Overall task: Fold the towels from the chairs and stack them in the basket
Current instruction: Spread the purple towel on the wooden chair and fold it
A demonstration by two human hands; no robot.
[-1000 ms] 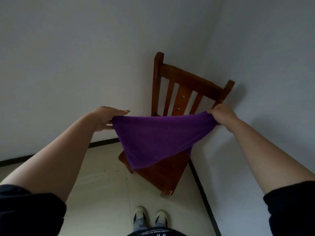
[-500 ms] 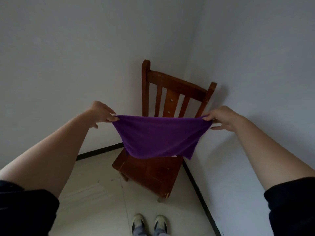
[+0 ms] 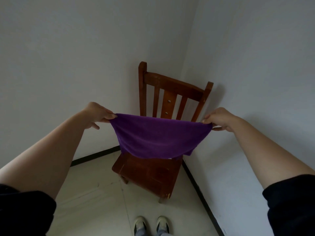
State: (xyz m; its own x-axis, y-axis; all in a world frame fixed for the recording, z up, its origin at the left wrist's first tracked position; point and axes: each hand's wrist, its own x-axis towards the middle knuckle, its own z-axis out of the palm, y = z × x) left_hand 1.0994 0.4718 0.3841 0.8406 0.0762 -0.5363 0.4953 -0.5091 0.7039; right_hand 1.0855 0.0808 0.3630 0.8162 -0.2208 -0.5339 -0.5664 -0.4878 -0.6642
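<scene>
In a white-walled corner, above a wooden chair (image 3: 153, 174), purple towel (image 3: 158, 138) (both hands' fingers pinching its corners).

Floor (image 3: 95, 198): pale tiles with thin joints, some faint scuffs, dark baseboard along both walls where they meet in the corner.

Chair (image 3: 150, 174): brown wood, slatted back, stands on the floor in the corner, below and beyond both hands, roughly midway between the left hand (image 3: 97, 114) and the right hand (image 3: 219, 119). Back toward the walls, seat facing the person. Seat front bare; its rear part is hidden.

Shoes (image 3: 151, 224): one light pair, on the tiles below the hands, nearer the person, toes toward the chair, apart from its legs.
</scene>
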